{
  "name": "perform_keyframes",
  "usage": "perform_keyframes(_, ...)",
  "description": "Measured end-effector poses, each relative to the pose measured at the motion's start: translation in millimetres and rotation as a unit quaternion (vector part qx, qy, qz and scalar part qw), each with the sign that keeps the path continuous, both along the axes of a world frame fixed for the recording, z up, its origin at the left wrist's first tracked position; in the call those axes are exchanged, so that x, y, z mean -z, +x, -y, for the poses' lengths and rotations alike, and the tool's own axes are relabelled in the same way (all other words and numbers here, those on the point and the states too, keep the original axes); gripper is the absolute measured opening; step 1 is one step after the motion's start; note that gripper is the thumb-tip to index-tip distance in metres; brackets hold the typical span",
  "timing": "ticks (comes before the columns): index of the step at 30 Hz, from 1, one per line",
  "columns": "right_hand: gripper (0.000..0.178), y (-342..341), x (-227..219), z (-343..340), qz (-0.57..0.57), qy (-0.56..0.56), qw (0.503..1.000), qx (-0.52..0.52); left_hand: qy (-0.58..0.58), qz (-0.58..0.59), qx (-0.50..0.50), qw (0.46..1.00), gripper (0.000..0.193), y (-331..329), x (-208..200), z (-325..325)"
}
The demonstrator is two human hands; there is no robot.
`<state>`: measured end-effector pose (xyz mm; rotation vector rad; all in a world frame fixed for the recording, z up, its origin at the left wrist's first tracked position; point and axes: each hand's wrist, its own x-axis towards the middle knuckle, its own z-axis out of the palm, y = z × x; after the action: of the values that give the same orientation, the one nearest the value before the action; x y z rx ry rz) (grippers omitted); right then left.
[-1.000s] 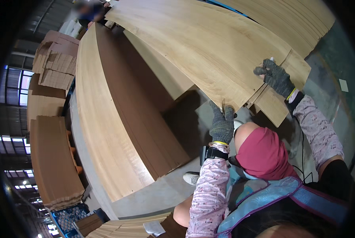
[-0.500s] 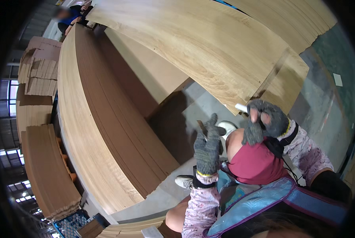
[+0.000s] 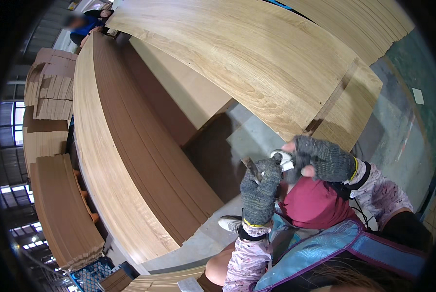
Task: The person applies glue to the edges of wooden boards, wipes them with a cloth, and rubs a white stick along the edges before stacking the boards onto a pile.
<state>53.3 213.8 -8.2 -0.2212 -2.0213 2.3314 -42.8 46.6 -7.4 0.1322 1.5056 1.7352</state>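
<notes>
My left hand [image 3: 259, 194], in a grey knitted glove, is closed around a small narrow grey-brown strip [image 3: 251, 168] whose end sticks up past the fingers. My right hand [image 3: 322, 158] wears a similar glove with bare fingertips. It is closed at the fingertips on a small white piece [image 3: 287, 164], hard to separate from the white shoe behind it. The two hands almost meet above my red-covered knee [image 3: 308, 204]. Beyond the right hand lies the near corner of a wood-grain board [image 3: 257, 63], with a dark strip [image 3: 332, 97] across its end.
A tall stack of brown-edged boards [image 3: 145, 131] with a wood-grain top [image 3: 106, 155] stands to the left. More stacks [image 3: 64, 209] are farther left, and another pile [image 3: 359, 24] is at the far right. A person [image 3: 84, 27] works at the far end.
My right hand has moved left and turned, bringing its fingertips near the left hand. The left hand's raised fingers have folded in around the strip. The person at the far end has shifted slightly.
</notes>
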Motion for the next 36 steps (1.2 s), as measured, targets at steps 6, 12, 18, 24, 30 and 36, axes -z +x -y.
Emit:
perform_keyframes(6, 0.042, -8.7, -4.0, 2.4, -0.029, 0.266, 0.964, 0.003, -0.103, -0.237, 0.044, 0.965, 0.019, 6.2, 4.3, -10.8)
perform_keyframes(12, 0.034, -2.5, 22.0, -16.8, -0.053, 0.378, 0.924, -0.005, -0.047, -0.153, 0.005, 0.987, 0.04, -5.9, 24.5, -4.9)
perform_keyframes(18, 0.024, -7.6, 42.2, -28.3, -0.053, 0.511, 0.847, 0.133, -0.117, -0.269, 0.029, 0.956, 0.037, -22.5, 57.3, 2.4)
perform_keyframes(24, 0.021, -11.0, 50.7, -33.2, -0.037, 0.481, 0.868, 0.12, -0.151, -0.318, 0.051, 0.934, 0.02, -20.8, 52.2, -10.5)
perform_keyframes(30, 0.022, -9.2, 40.8, -31.9, -0.026, 0.387, 0.914, 0.12, -0.117, -0.378, 0.078, 0.915, 0.018, -26.4, 42.1, -15.2)
perform_keyframes(36, 0.025, -8.5, 42.8, -35.6, -0.077, 0.402, 0.904, 0.124, -0.094, -0.447, 0.106, 0.883, 0.017, -27.1, 41.2, -19.1)
